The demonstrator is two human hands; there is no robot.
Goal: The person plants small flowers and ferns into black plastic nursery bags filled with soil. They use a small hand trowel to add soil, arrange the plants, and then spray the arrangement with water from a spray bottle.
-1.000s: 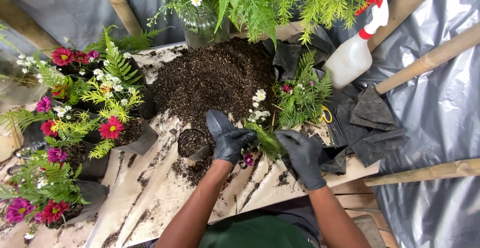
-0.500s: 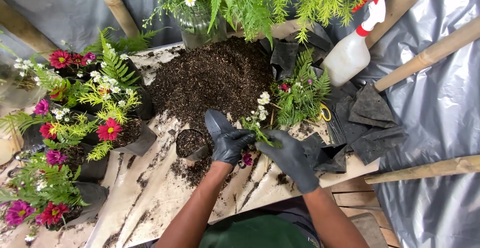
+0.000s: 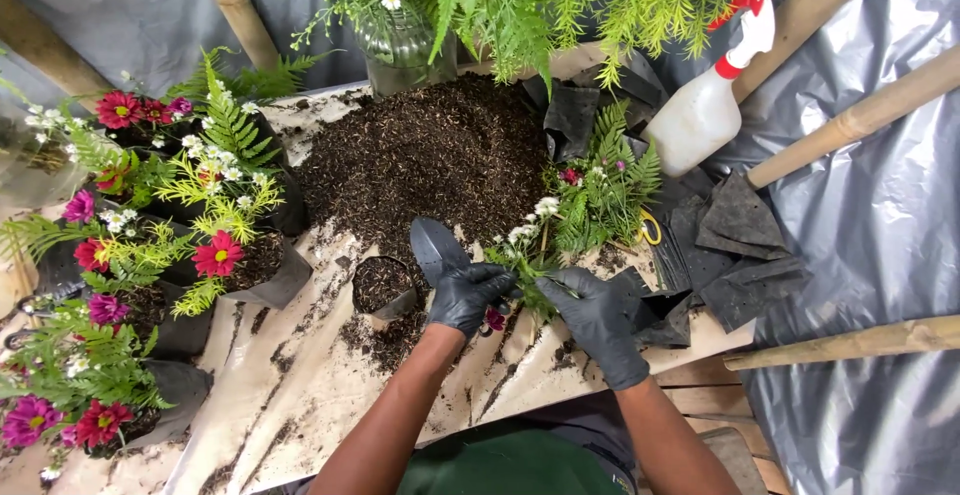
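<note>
Both my hands wear black gloves and meet over the paper-covered table (image 3: pixel 300 395). My left hand (image 3: pixel 463 295) is closed on the lower stems of a small flower bunch (image 3: pixel 528 273), with a pink bloom (image 3: pixel 494 319) showing just below its fingers. My right hand (image 3: pixel 600 321) grips the same green stems from the right. The bunch's white daisies (image 3: pixel 538 215) point away from me toward the soil heap (image 3: pixel 430 155). A dark trowel blade (image 3: pixel 430 243) sticks out beyond my left hand. A small black pot of soil (image 3: pixel 380 285) stands just left of that hand.
Black bag pots with red and pink flowers and ferns (image 3: pixel 220 253) crowd the left side. A glass vase of greenery (image 3: pixel 400 50) stands at the back, a white spray bottle (image 3: pixel 705 105) at the back right. Cut ferns (image 3: pixel 605 190), empty black bags (image 3: pixel 740 225) and bamboo poles (image 3: pixel 850 120) lie on the right.
My right hand slid left onto the bunch, then drew back to the right. The white daisies swung up and to the right. My left hand stayed in place.
</note>
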